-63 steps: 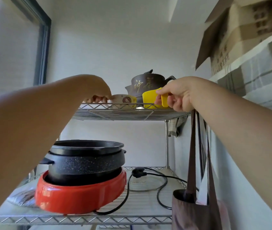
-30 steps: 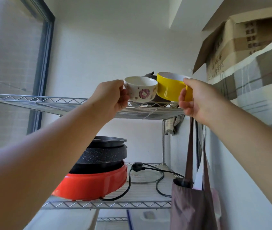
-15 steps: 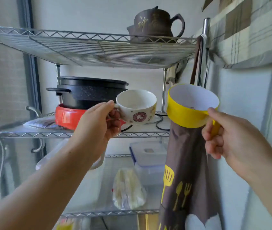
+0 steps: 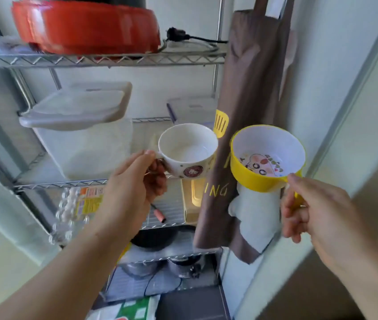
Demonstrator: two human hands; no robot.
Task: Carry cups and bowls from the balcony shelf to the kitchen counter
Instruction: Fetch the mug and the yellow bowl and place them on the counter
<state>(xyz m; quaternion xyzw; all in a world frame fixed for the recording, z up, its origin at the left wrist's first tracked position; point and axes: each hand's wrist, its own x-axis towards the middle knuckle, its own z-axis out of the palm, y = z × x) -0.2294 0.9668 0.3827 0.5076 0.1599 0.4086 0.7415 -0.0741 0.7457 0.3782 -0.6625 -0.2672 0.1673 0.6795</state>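
My left hand [image 4: 132, 188] grips the handle of a white cup [image 4: 188, 150] with a small cartoon badge on its side. It is upright and looks empty. My right hand [image 4: 308, 209] holds a yellow cup [image 4: 267, 158] by its handle; the inside is white with a cartoon print on the bottom. Both cups hang in the air in front of the wire shelf [image 4: 100, 58], side by side and a little apart.
A red electric pot [image 4: 86, 26] with a black cord sits on the upper tier. Plastic containers [image 4: 77, 125] stand on the middle tier, bottles and a dark pan lower down. A brown apron [image 4: 245, 125] hangs at the shelf's right post, beside a white wall [image 4: 345, 65].
Both cups came off the top tier and moved down and toward me. The view has tilted down, so the teapot and top tier are out of sight.
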